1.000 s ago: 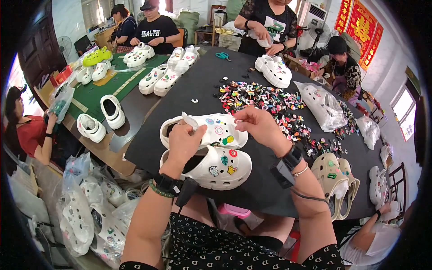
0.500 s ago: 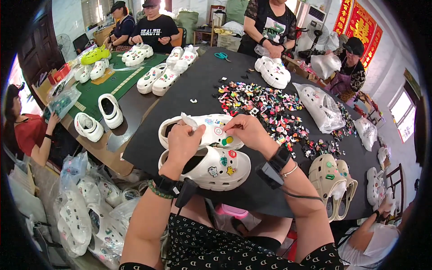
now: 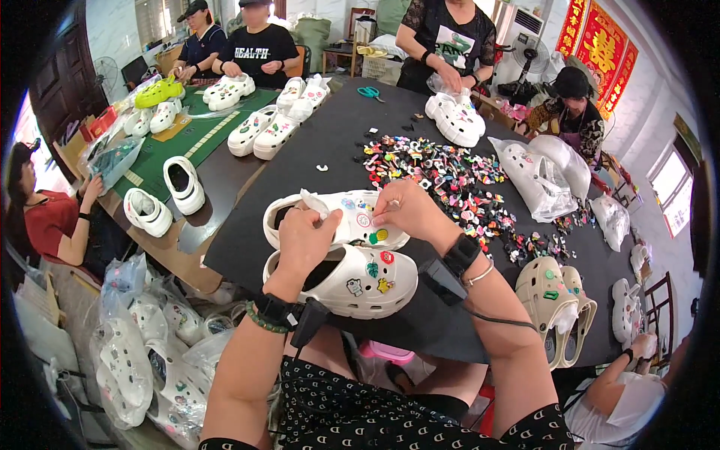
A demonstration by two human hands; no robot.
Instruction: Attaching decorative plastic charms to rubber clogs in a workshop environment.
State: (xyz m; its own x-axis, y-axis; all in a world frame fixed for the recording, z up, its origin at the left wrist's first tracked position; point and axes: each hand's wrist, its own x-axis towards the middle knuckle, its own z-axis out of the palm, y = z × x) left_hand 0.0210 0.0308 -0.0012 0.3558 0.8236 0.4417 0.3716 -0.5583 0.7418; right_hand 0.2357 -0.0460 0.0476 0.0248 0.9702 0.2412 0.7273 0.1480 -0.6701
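While the pair lies on the black table (image 3: 315, 150):
Far white clog (image 3: 337, 217): being gripped by left hand (image 3: 304, 236).
Charm (image 3: 377, 220): being pinched by right hand (image 3: 409, 214).

White clogs (image 3: 352, 255) (multicoloured charms (image 3: 442, 176)) on a black tablecloth (image 3: 330, 142).

We wear black bands with small black boxes and cables on both bare wrists, green beads on the left, a thin bangle on the right, dark patterned clothing.
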